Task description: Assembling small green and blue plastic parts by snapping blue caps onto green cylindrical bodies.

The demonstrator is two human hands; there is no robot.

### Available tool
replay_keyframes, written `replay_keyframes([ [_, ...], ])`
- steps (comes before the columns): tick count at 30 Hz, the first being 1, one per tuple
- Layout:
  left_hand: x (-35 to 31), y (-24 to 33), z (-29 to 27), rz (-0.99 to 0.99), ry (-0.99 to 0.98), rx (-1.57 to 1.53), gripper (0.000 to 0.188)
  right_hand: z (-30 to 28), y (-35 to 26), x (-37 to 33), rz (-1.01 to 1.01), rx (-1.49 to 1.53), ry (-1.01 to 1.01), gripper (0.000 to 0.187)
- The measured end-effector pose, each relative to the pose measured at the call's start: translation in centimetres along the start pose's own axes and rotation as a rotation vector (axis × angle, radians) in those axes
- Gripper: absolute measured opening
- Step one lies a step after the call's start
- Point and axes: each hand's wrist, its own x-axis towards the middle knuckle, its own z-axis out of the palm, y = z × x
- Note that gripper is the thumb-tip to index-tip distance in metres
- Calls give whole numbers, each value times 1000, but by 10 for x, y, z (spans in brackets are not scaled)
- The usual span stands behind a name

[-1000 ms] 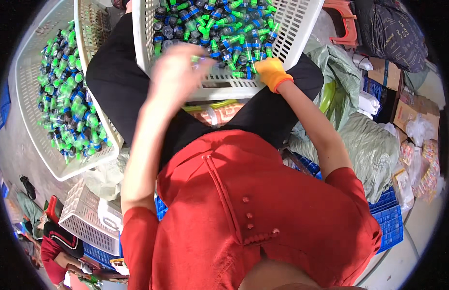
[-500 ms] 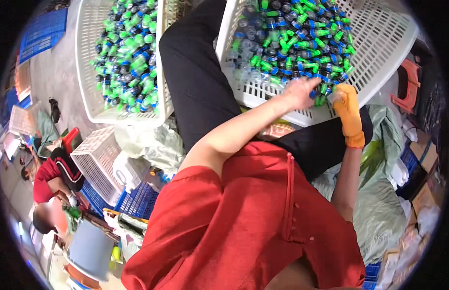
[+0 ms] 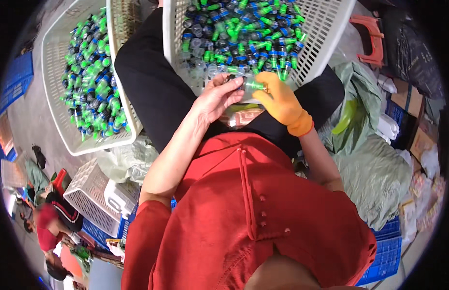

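Just above the near rim of a white slatted basket (image 3: 317, 63), my two hands meet at a small bottle-shaped plastic piece (image 3: 251, 85), dark at one end and clear with green at the other. My bare left hand (image 3: 218, 98) pinches the dark end between thumb and fingers. The green end is gripped by my right hand (image 3: 281, 102), which wears an orange knit glove. Behind the hands, the basket holds a heap of similar green, blue and black pieces (image 3: 243, 34), with several clear cup-like pieces (image 3: 198, 42) at its left side.
A second white basket (image 3: 53, 92) of such pieces stands to the left. Crumpled pale green sacks (image 3: 374, 174) lie at the right, near a red plastic stool (image 3: 367, 41). White and blue crates (image 3: 91, 193) stand at lower left, near another person (image 3: 46, 227).
My left hand has come out of the heap, and the two hands are together on one piece nearer my lap. The whole view has shifted, with the baskets further left and up.
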Motion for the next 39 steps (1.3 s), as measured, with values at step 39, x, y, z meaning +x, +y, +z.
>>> replay_keyframes([
  [39, 62, -37, 31, 222, -293, 2098, 26, -16, 43, -23, 195, -275, -293, 35],
])
